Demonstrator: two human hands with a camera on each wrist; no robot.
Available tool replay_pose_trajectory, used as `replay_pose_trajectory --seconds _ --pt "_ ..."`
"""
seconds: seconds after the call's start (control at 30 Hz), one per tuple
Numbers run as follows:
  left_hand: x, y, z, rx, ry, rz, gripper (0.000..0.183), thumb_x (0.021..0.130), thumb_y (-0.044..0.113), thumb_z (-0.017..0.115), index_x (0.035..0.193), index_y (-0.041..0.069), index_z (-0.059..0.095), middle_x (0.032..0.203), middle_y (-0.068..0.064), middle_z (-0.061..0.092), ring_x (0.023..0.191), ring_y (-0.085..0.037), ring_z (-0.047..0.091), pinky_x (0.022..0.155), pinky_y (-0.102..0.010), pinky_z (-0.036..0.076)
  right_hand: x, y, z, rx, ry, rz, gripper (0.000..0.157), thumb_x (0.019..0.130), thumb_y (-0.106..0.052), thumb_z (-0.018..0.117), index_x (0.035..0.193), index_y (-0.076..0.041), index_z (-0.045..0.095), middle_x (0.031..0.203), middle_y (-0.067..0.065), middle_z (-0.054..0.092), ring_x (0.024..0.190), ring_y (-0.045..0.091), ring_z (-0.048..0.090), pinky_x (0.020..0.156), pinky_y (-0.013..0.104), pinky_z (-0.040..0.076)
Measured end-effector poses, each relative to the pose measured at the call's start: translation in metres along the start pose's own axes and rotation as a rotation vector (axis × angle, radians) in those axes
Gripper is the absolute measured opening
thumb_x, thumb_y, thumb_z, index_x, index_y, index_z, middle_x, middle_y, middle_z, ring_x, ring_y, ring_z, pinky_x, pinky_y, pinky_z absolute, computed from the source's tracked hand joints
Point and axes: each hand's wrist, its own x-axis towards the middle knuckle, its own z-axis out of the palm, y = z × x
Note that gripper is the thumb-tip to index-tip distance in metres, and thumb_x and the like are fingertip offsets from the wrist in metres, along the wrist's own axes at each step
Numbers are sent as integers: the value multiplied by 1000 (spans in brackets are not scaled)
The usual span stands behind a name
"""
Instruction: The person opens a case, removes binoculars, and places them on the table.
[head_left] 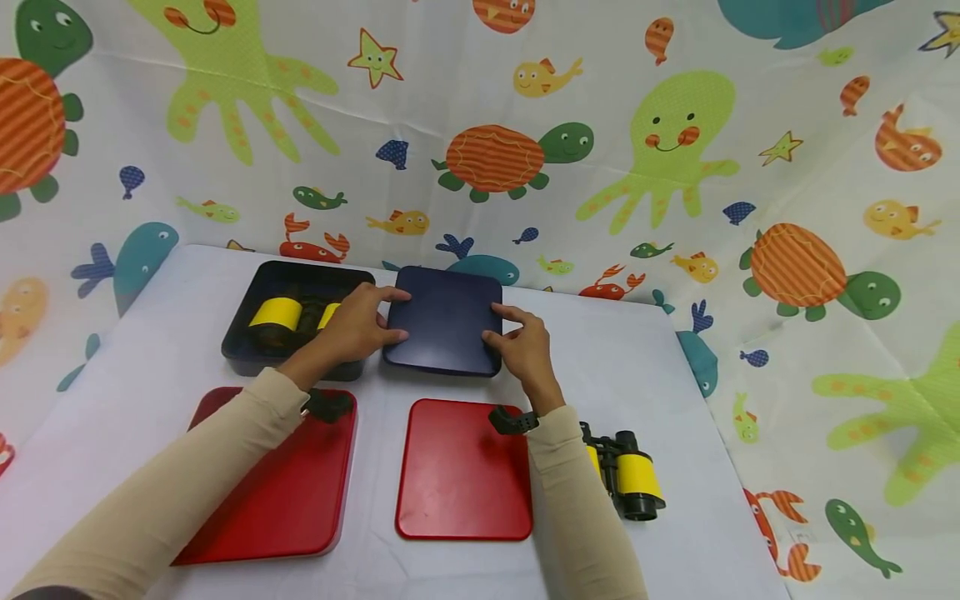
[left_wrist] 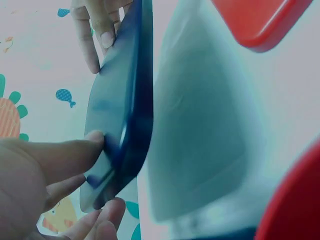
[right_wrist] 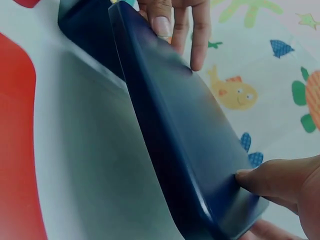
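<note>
Nearest me, in my head view, are a beige left sleeve (head_left: 187, 467) and a beige right sleeve (head_left: 585, 508), each ending at a dark wristband. I set my clock on the smooth navy-blue lid with rounded corners (head_left: 446, 321): between seven and eight o'clock lies a large glossy red lid (head_left: 300, 500), partly covered by the left arm; at six, a smaller flat red square lid (head_left: 463, 471); at four, black-and-yellow binoculars (head_left: 637, 475), partly behind the right sleeve, all on a white cloth (head_left: 377, 467). Further off, the navy lid sits tilted between the hands. I see the left hand (head_left: 354, 325) gripping its nine o'clock edge and the right hand (head_left: 525, 346) gripping its three o'clock edge, thumbs on the upper face. Just beyond nine, a dark open box (head_left: 240, 337) holds more yellow-banded binoculars (head_left: 276, 317). Farthest, at twelve, hangs a sea-animal-printed curtain (head_left: 420, 100)
</note>
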Motion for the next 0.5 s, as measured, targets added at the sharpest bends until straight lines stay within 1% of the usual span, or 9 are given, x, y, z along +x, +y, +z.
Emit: replay_pose_trajectory --seconds 0.13,0.33,0.5 --pt "2 3 9 23 -3 -9 63 85 26 80 142 16 55 125 -19 49 84 -24 57 72 -33 48 1 7 -2 -8 12 6 50 82 -17 82 128 -31 68 129 0 63 80 19 61 61 27 50" --pt "6 6 21 28 -5 -28 62 85 26 80 141 16 55 125 -20 49 86 -26 56 76 -34 50 1 12 -3 -15 12 12 50 81 -19 83 128 -31 68 130 0 61 79 19 60 60 28 48" --pt "9 8 29 35 -17 -14 63 85 26 80 141 13 54 124 -21 50 89 -28 54 80 -36 50 2 17 -5 -41 14 36 51 80 -19 84 127 -31 69 131 2 59 80 18 58 60 26 47"
